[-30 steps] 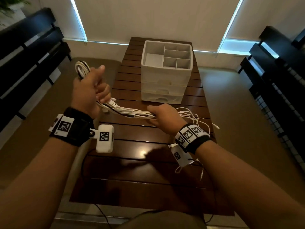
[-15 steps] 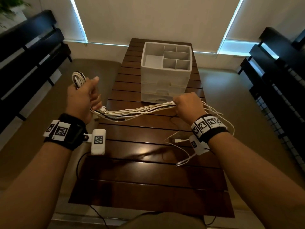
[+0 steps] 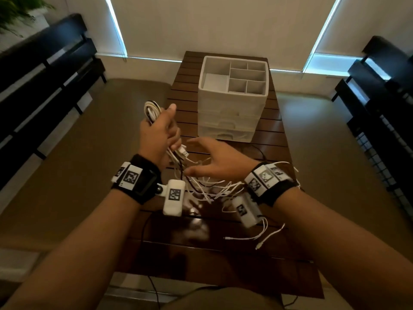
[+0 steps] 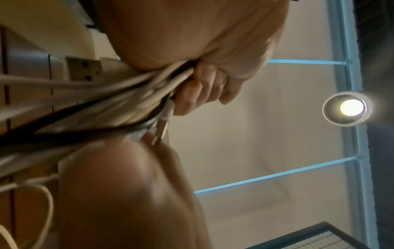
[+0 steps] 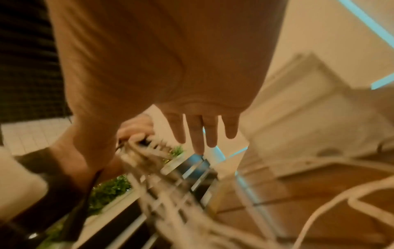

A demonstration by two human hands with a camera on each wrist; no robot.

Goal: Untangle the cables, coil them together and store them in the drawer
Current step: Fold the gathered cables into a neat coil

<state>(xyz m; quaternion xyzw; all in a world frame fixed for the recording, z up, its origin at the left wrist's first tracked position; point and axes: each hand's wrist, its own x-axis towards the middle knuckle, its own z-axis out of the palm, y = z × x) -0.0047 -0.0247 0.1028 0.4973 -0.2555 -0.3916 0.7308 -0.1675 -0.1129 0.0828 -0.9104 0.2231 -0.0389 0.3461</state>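
My left hand [image 3: 159, 130] grips a bundle of white and black cables [image 3: 152, 111], folded loops sticking up above the fist. In the left wrist view the fingers [image 4: 198, 91] curl round the cable bundle [image 4: 119, 101], with a USB plug [image 4: 84, 69] beside it. Loose cable ends [image 3: 210, 189] hang down from the fist onto the wooden table [image 3: 223, 253]. My right hand [image 3: 214, 162] hovers just right of the left, fingers spread and straight, holding nothing; the right wrist view shows its fingers [image 5: 198, 131] apart over blurred cables [image 5: 162, 185]. The white drawer unit [image 3: 232, 99] stands at the table's far end, drawers closed.
Dark slatted benches [image 3: 44, 70] flank the table on the left, and more of them [image 3: 384, 90] on the right. A thin black cord [image 3: 145, 233] runs off the table's near edge. The drawer unit's top holds open compartments [image 3: 245, 79].
My right hand has let go of the cables and swung back left toward the left hand, now spread. The stretched strands have dropped slack. The left hand has moved right and closer.
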